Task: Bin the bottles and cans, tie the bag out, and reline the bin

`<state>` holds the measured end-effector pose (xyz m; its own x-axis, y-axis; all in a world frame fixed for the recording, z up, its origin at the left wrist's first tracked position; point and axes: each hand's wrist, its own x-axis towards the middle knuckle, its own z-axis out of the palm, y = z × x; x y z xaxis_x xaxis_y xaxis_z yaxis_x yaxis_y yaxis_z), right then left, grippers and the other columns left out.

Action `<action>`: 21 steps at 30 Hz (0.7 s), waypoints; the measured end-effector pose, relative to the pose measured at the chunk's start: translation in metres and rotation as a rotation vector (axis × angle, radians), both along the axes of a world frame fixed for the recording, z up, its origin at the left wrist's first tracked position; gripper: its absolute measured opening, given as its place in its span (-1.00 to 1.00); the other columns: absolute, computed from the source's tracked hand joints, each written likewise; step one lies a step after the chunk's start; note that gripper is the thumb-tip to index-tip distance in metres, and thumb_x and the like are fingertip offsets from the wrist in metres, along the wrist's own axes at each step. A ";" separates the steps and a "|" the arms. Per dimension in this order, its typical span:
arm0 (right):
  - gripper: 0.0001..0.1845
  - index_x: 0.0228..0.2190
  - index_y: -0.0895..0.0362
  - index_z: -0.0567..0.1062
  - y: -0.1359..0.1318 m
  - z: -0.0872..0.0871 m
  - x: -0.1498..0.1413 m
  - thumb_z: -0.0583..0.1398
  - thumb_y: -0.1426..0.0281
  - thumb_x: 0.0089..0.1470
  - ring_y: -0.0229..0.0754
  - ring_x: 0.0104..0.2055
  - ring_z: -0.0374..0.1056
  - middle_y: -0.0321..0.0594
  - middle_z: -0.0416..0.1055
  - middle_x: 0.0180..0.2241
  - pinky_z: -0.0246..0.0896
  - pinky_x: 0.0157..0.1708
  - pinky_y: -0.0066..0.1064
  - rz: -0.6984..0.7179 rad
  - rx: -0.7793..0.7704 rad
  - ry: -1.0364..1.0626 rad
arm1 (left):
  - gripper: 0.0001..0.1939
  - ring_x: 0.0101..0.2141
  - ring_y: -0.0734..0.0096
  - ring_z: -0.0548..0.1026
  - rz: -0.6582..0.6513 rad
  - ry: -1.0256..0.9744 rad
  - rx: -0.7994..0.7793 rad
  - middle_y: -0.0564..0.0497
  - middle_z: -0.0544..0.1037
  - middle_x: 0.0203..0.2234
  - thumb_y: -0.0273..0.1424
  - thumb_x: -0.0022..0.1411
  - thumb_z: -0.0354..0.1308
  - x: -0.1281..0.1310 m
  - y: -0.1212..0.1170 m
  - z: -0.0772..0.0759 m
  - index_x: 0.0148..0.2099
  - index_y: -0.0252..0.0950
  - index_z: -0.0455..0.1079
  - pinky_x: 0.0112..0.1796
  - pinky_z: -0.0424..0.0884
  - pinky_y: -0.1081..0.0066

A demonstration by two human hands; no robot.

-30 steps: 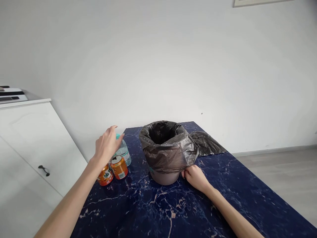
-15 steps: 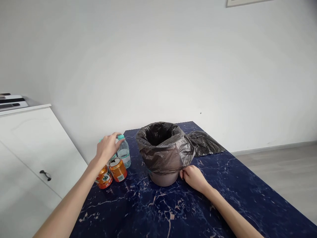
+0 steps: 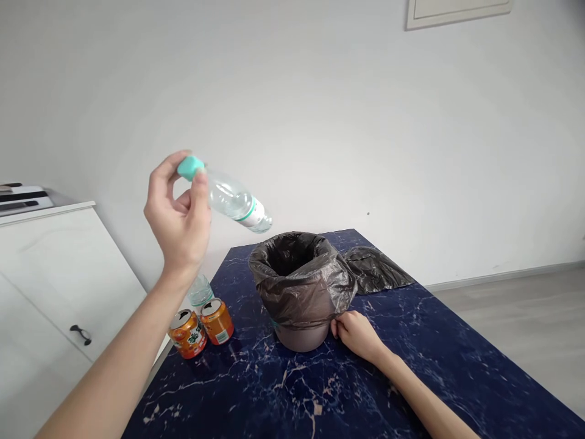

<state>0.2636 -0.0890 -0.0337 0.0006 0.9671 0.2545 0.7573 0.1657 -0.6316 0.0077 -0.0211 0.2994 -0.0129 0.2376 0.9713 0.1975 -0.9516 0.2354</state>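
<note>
The left orange can (image 3: 186,335) reads 美; the bottle (image 3: 227,194) carries a label (image 3: 256,214) too blurred to read.

A white cabinet (image 3: 50,274) stands below and left of the left fingers (image 3: 200,196), while a framed panel (image 3: 457,12) hangs above right on the wall (image 3: 342,122).

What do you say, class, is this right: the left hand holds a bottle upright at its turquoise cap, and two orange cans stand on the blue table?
Not quite: the head view shows the bottle tilted well over, not upright. The left hand does hold it at the turquoise cap, and two orange cans stand on the blue table.
</note>
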 end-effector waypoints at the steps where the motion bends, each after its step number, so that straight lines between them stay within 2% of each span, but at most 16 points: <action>1: -0.63 -0.54 0.05 0.53 0.000 0.000 0.000 0.04 0.66 0.03 -0.19 -0.31 0.46 -0.31 0.58 -0.42 0.13 -0.18 -0.46 0.000 0.002 0.000 | -0.57 -0.25 0.45 0.57 -0.029 0.027 -0.005 -0.07 0.51 0.15 -0.07 0.43 0.25 0.007 -0.003 0.007 0.22 -0.14 0.39 -0.55 0.30 0.47; 4: -0.63 -0.54 0.05 0.53 0.001 0.001 0.000 0.05 0.65 0.03 -0.19 -0.31 0.46 -0.31 0.59 -0.42 0.12 -0.19 -0.46 0.003 0.005 -0.004 | -0.56 -0.46 0.54 0.53 -0.126 0.157 -0.087 -0.05 0.60 0.02 -0.04 0.37 0.30 0.030 -0.008 0.015 0.16 -0.13 0.46 -0.62 0.23 0.47; 8: -0.63 -0.52 0.05 0.54 0.000 0.003 0.000 0.05 0.65 0.03 -0.19 -0.30 0.47 -0.32 0.60 -0.41 0.11 -0.21 -0.45 0.010 0.008 -0.009 | -0.58 -0.63 0.66 0.38 -0.186 0.302 -0.184 -0.08 0.61 -0.02 -0.10 0.36 0.32 0.057 -0.007 0.004 0.14 -0.19 0.50 -0.64 0.20 0.49; 13: -0.66 -0.52 0.05 0.55 0.000 0.005 -0.001 0.07 0.64 0.01 -0.19 -0.31 0.47 -0.32 0.60 -0.42 0.09 -0.24 -0.45 0.005 0.006 -0.013 | -0.65 -0.67 0.69 0.28 -0.094 0.536 -0.268 -0.06 0.63 -0.03 -0.18 0.40 0.25 0.070 0.000 -0.013 0.14 -0.20 0.50 -0.62 0.19 0.48; 16: -0.67 -0.54 0.05 0.54 0.000 0.007 -0.001 0.07 0.64 0.00 -0.20 -0.32 0.47 -0.32 0.60 -0.42 0.08 -0.24 -0.45 0.005 0.004 -0.013 | -0.66 -0.65 0.66 0.35 -0.031 0.685 -0.347 -0.05 0.63 -0.03 -0.15 0.41 0.21 0.073 0.005 -0.021 0.13 -0.18 0.49 -0.57 0.27 0.46; 21: -0.67 -0.53 0.05 0.54 0.000 0.010 -0.001 0.08 0.64 0.00 -0.20 -0.31 0.48 -0.33 0.61 -0.41 0.09 -0.24 -0.45 0.016 0.000 -0.013 | -0.64 -0.61 0.55 0.49 -0.006 0.836 -0.458 -0.10 0.62 0.04 -0.12 0.41 0.15 0.077 0.014 -0.034 0.11 -0.20 0.46 -0.49 0.39 0.41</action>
